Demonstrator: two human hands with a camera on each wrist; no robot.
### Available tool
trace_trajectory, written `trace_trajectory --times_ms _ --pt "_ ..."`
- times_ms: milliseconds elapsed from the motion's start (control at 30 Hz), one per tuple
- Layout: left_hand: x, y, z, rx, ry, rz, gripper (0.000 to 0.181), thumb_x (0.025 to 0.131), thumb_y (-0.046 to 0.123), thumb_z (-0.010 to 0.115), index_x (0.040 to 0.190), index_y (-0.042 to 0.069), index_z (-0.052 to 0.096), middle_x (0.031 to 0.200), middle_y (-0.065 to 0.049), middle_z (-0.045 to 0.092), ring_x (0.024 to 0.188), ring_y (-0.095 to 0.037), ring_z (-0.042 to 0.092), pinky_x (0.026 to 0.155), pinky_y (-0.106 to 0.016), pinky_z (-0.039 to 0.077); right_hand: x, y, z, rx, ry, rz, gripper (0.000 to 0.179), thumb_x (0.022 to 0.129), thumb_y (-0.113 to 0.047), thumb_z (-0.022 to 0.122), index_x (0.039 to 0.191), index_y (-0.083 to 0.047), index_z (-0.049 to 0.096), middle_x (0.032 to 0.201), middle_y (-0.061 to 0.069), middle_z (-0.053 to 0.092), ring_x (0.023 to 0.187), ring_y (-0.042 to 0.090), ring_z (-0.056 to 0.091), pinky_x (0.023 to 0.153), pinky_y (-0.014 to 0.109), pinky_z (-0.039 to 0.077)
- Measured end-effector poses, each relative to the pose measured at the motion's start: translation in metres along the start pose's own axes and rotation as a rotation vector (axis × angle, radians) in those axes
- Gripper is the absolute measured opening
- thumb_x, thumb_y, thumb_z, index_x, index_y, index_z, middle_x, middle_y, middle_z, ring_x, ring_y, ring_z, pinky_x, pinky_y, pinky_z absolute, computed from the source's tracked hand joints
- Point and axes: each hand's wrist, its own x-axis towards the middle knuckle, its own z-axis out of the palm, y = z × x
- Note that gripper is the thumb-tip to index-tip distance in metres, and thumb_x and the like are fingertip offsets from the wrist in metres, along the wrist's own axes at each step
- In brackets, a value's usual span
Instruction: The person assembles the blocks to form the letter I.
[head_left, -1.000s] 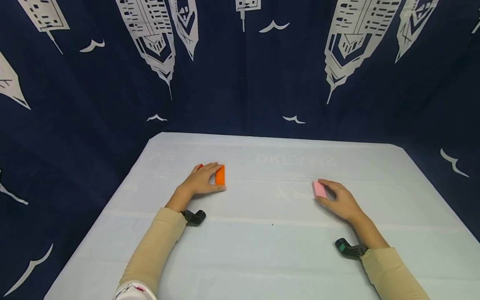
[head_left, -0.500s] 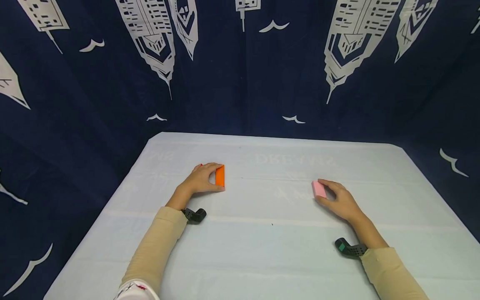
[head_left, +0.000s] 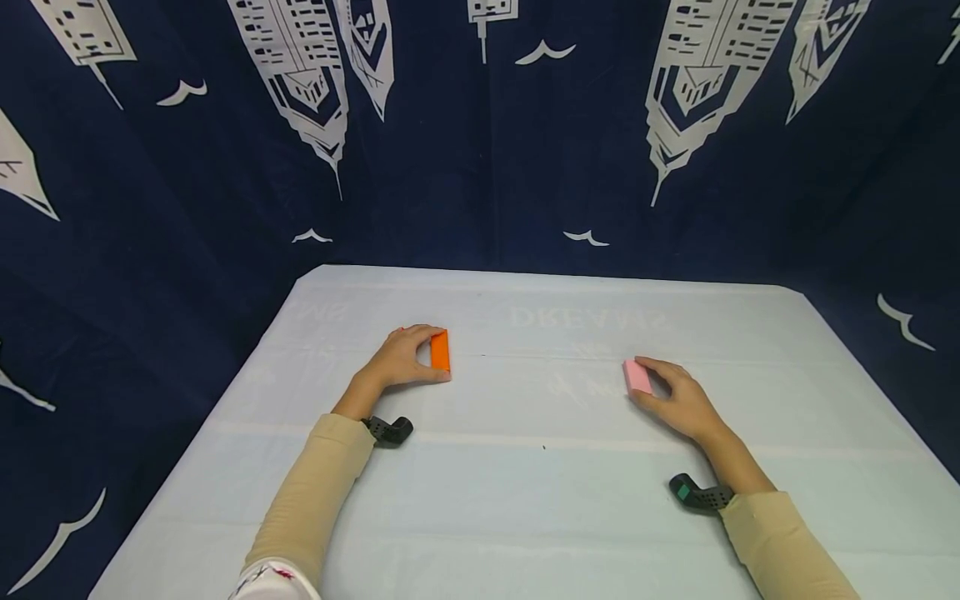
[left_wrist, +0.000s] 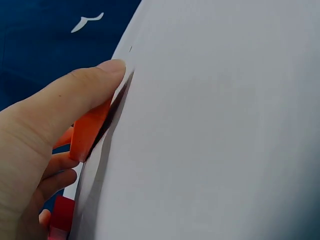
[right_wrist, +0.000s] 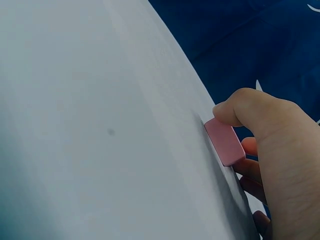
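Note:
In the head view my left hand (head_left: 405, 357) pinches a flat-sided orange block (head_left: 440, 351) between thumb and fingers, left of the table's middle. The left wrist view shows the thumb over one end of this orange block (left_wrist: 90, 130), fingers behind it. A red piece (left_wrist: 62, 214) lies by the lower fingers there; most of it is hidden. Further right, my right hand (head_left: 678, 402) pinches a small pink block (head_left: 637, 377) by its two ends. Up close in the right wrist view, the pink block (right_wrist: 225, 141) has a smooth rectangular face and sits at the white surface.
A white cloth covers the table (head_left: 525, 500), with faint lettering near its far edge. Behind it hangs a dark blue curtain (head_left: 450, 167) with white building and bird prints. Black devices sit on my left wrist (head_left: 390, 432) and right wrist (head_left: 701, 495).

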Motion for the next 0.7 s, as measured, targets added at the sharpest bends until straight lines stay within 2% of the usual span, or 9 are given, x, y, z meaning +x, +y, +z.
trace_trajectory --times_ms 167,300,500,700 --pt "0.000 0.001 0.000 -0.017 0.010 -0.003 0.087 0.073 0.051 0.081 0.143 0.013 0.049 0.147 -0.013 0.045 0.138 -0.031 0.036 0.116 -0.050 0.016 0.000 0.000 0.000 0.004 -0.003 0.005 0.064 0.088 -0.032 0.069 0.139 0.002 0.048 0.141 0.032 0.042 0.130 0.051 0.035 0.104 0.066 0.028" --pt "0.000 0.004 0.001 -0.039 0.030 -0.001 0.086 0.071 0.051 0.082 0.143 0.015 0.050 0.147 -0.010 0.045 0.137 -0.032 0.036 0.114 -0.052 0.022 0.000 0.000 0.000 0.005 0.001 0.002 0.064 0.088 -0.031 0.069 0.139 0.002 0.048 0.140 0.032 0.042 0.130 0.051 0.035 0.104 0.066 0.028" --pt "0.003 0.008 0.002 -0.077 0.055 0.010 0.086 0.069 0.051 0.084 0.142 0.019 0.051 0.146 -0.007 0.046 0.136 -0.028 0.038 0.111 -0.051 0.030 0.000 0.001 0.000 0.005 0.002 0.006 0.064 0.088 -0.032 0.069 0.139 0.002 0.048 0.141 0.032 0.042 0.130 0.051 0.035 0.104 0.066 0.028" --pt "0.007 0.013 0.005 -0.103 0.060 0.007 0.086 0.068 0.051 0.084 0.141 0.020 0.052 0.146 -0.006 0.046 0.135 -0.025 0.039 0.110 -0.049 0.033 0.000 0.001 0.001 0.010 -0.001 0.008 0.064 0.089 -0.032 0.068 0.140 0.001 0.047 0.141 0.032 0.042 0.131 0.051 0.035 0.104 0.066 0.028"
